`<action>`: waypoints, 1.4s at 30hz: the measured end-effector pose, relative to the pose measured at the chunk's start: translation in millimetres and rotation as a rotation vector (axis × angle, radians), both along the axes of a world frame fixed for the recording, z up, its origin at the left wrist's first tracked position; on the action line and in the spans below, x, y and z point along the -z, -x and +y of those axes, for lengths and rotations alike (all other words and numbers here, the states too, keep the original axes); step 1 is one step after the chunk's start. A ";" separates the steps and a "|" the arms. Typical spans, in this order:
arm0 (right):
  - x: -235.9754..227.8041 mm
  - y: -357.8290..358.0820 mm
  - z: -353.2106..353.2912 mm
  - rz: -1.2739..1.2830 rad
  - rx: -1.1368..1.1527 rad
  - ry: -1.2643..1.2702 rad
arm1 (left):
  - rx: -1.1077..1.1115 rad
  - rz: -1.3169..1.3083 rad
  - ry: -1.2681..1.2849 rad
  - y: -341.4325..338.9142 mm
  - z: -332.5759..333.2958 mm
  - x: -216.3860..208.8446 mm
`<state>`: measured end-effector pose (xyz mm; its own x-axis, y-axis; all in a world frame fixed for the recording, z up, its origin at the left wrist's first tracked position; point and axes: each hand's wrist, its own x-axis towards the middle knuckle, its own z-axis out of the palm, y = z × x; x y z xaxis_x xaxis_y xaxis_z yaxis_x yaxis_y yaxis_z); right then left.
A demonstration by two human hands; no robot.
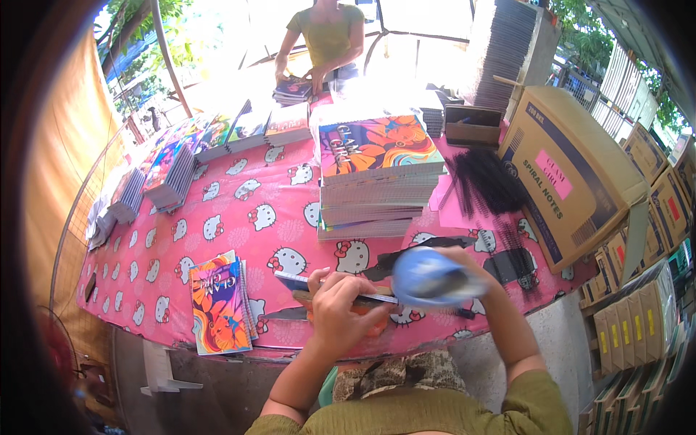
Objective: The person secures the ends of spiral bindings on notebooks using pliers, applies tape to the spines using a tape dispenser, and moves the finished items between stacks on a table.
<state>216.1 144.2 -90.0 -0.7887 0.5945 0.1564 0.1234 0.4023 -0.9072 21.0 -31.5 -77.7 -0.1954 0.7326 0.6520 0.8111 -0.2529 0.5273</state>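
Note:
My left hand (pixel 342 308) grips a thin spiral notebook (pixel 296 280) held flat over the front edge of the table. Its orange cover shows just under my fingers. My right hand (pixel 475 265) sits at the notebook's right end and holds a blurred blue rounded object (pixel 429 279); what that object is cannot be told. A tall stack of colourful notebooks (pixel 377 188) stands just beyond my hands. A short pile of the same notebooks (pixel 217 304) lies to my left.
The table has a pink cloth with cartoon cats (pixel 246 217). Black spiral coils (pixel 489 181) lie at right beside a large cardboard box (pixel 580 181). Rows of notebooks (pixel 170 174) line the left side. Across the table another person (pixel 326 36) handles a small pile (pixel 293 90).

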 end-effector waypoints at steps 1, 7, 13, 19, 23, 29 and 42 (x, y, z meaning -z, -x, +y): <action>-7.8 2.6 -6.9 -0.006 -0.051 -0.194 | 0.008 0.012 0.003 -0.5 -1.4 -0.3; 2.8 7.1 1.2 0.120 -0.135 -0.059 | -0.025 -0.135 0.097 -2.3 -5.3 -5.7; -27.3 28.3 -13.5 -0.214 -0.114 -0.211 | -0.401 0.091 0.163 19.6 -25.0 -16.0; -8.0 33.3 -3.2 0.271 -0.299 0.484 | -0.218 -0.045 0.027 30.1 -19.7 -2.8; -19.0 46.8 -15.6 0.029 -0.176 -0.044 | -0.186 -0.138 0.059 31.6 -22.0 -3.6; -19.6 67.9 -14.0 -0.148 -0.191 -0.216 | -0.298 -0.134 0.026 36.9 -22.6 -7.2; -28.4 104.2 -25.3 0.109 -0.315 0.043 | -0.002 -1.012 -0.166 59.2 -29.1 24.0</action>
